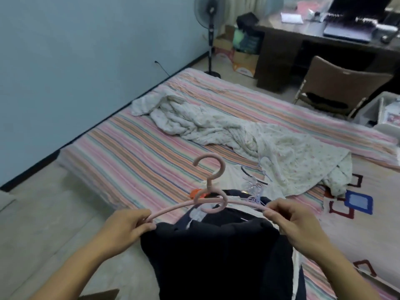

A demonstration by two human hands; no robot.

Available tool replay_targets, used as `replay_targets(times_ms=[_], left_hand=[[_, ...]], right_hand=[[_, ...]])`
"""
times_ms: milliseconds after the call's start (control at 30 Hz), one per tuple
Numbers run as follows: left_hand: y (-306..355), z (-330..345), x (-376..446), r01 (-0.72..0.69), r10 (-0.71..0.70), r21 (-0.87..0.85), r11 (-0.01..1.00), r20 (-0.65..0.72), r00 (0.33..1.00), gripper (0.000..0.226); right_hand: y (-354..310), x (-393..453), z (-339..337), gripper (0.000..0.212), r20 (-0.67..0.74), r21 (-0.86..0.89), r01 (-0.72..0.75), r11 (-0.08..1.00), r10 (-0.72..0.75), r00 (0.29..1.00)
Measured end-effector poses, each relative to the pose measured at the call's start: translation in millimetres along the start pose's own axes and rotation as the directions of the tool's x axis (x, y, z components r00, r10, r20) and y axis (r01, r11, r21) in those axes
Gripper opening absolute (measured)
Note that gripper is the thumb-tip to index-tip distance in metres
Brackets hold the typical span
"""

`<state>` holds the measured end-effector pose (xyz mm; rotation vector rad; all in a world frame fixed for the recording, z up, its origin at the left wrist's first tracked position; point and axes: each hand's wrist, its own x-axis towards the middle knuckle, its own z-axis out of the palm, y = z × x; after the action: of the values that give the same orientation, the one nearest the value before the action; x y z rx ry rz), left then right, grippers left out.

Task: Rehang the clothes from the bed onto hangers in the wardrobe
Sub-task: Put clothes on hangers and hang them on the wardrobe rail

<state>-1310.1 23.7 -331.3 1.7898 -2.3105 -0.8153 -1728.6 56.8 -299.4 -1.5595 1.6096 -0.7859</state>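
Both of your hands are clamped on the pink hanger [207, 204]: left hand [127, 228] pinching one arm end, right hand [290, 221] the other. Its long axis spans between them; the dark garment [207, 254] hangs directly below it, shoulders not yet seated.

Pale blue wall [75, 61] left of bed [134, 152]; pedestal fan [209, 35], dark desk [307, 40], brown chair [337, 83] beyond bed.

The bed [134, 148] lies along the wall, a crumpled quilt [249, 135] on it. Near its front edge sits a pile of hangers [254, 189]. Behind the bed — a fan [210, 29] at left, the counter [313, 33] and chair [337, 85] at right.
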Motion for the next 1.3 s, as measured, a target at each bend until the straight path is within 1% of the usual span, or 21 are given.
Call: replay_targets(times_ms=[67, 133, 233, 333, 433, 467, 533, 567, 600, 667, 700, 767, 867, 933, 967, 1033, 1067, 1100, 1167, 1233, 1300], left_hand=[[-1.9, -24.4, -35.3, 0.006, -0.007, -0.018, 1.000, -0.075, 0.997, 0.053], [-2.6, -48.5, -69.3, 0.000, -0.001, -0.009, 1.000, -0.188, 0.982, 0.054], [-8.0, -81.1, -122.4, -0.023, 0.030, 0.023, 0.999, -0.367, 0.930, 0.042], [-15.1, -108.0, -182.9, 0.015, 0.078, 0.160, 0.987, -0.556, 0.828, 0.029], [-15.1, -137.1, -244.0, 0.056, 0.099, 0.204, 0.977, -0.674, 0.732, 0.026], [-14.0, -146.1, -262.7, 0.070, 0.096, 0.200, 0.977, -0.712, 0.696, 0.025], [-12.2, -158.2, -298.1, 0.099, 0.059, 0.151, 0.984, -0.788, 0.613, 0.023], [-12.6, -161.7, -315.9, 0.112, 0.027, 0.111, 0.987, -0.819, 0.573, 0.024], [-13.2, -164.5, -333.8, 0.132, -0.003, 0.082, 0.988, -0.841, 0.541, 0.026], [-12.9, -168.1, -369.5, 0.193, -0.046, 0.062, 0.979, -0.860, 0.508, 0.031], [-12.0, -168.8, -386.5, 0.230, -0.068, 0.055, 0.972, -0.865, 0.497, 0.030], [-9.5, -166.4, -417.3, 0.295, -0.124, 0.024, 0.955, -0.874, 0.470, 0.029], [1.7, -156.2, -456.6, 0.342, -0.211, -0.067, 0.937, -0.891, 0.403, 0.032], [16.3, -149.0, -480.0, 0.390, -0.265, -0.125, 0.912, -0.907, 0.328, 0.028], [24.2, -145.6, -490.8, 0.416, -0.291, -0.154, 0.896, -0.912, 0.289, 0.026], [41.3, -138.2, -512.7, 0.472, -0.353, -0.221, 0.854, -0.912, 0.211, 0.025], [49.7, -133.5, -524.8, 0.502, -0.380, -0.252, 0.827, -0.909, 0.170, 0.027], [58.4, -128.5, -536.3, 0.528, -0.403, -0.282, 0.801, -0.906, 0.127, 0.031], [76.5, -116.2, -559.5, 0.562, -0.458, -0.355, 0.747, -0.888, 0.047, 0.043], [94.1, -101.9, -579.7, 0.586, -0.522, -0.434, 0.684, -0.853, -0.022, 0.050], [107.8, -86.8, -597.9, 0.606, -0.566, -0.504, 0.615, -0.818, -0.105, 0.045]], right_hand=[[-34.2, -2.6, 7.3, 0.011, 0.007, -0.002, 0.062, 0.998, -0.062, 0.998], [-71.6, -9.1, 17.0, 0.015, 0.021, -0.008, 0.131, 0.991, -0.130, 0.991], [-129.9, -24.9, 31.6, 0.026, 0.024, 0.004, 0.234, 0.972, -0.234, 0.972], [-184.1, -45.2, 43.0, 0.023, 0.046, 0.029, 0.316, 0.948, -0.317, 0.947], [-237.2, -62.8, 58.0, 0.021, 0.061, 0.012, 0.425, 0.905, -0.425, 0.903], [-255.4, -68.0, 63.7, 0.020, 0.065, 0.016, 0.467, 0.884, -0.467, 0.882], [-293.7, -80.8, 76.8, 0.006, 0.100, 0.061, 0.526, 0.848, -0.530, 0.842], [-311.1, -86.6, 83.0, 0.008, 0.135, 0.078, 0.539, 0.839, -0.544, 0.828], [-326.0, -91.6, 89.0, 0.018, 0.176, 0.096, 0.545, 0.833, -0.553, 0.815], [-349.7, -99.2, 101.9, 0.027, 0.243, 0.151, 0.554, 0.818, -0.574, 0.782], [-359.9, -100.5, 108.1, 0.023, 0.280, 0.177, 0.560, 0.809, -0.587, 0.760], [-378.9, -101.9, 119.8, 0.011, 0.364, 0.213, 0.576, 0.789, -0.611, 0.703], [-403.1, -101.4, 133.8, 0.016, 0.492, 0.256, 0.585, 0.769, -0.625, 0.607], [-418.8, -103.1, 143.4, 0.018, 0.573, 0.302, 0.567, 0.767, -0.621, 0.535], [-427.2, -104.6, 147.9, 0.025, 0.621, 0.315, 0.558, 0.767, -0.612, 0.490], [-441.3, -102.2, 158.7, 0.056, 0.676, 0.353, 0.547, 0.759, -0.611, 0.411], [-446.8, -100.9, 166.2, 0.067, 0.694, 0.371, 0.544, 0.753, -0.614, 0.376], [-453.3, -101.4, 173.0, 0.072, 0.713, 0.386, 0.549, 0.742, -0.617, 0.333], [-467.5, -108.3, 188.6, 0.080, 0.756, 0.425, 0.562, 0.710, -0.620, 0.211], [-480.5, -127.4, 201.9, 0.076, 0.775, 0.490, 0.543, 0.682, -0.626, 0.086], [-493.1, -151.6, 213.3, 0.054, 0.783, 0.547, 0.502, 0.670, -0.622, -0.022]])
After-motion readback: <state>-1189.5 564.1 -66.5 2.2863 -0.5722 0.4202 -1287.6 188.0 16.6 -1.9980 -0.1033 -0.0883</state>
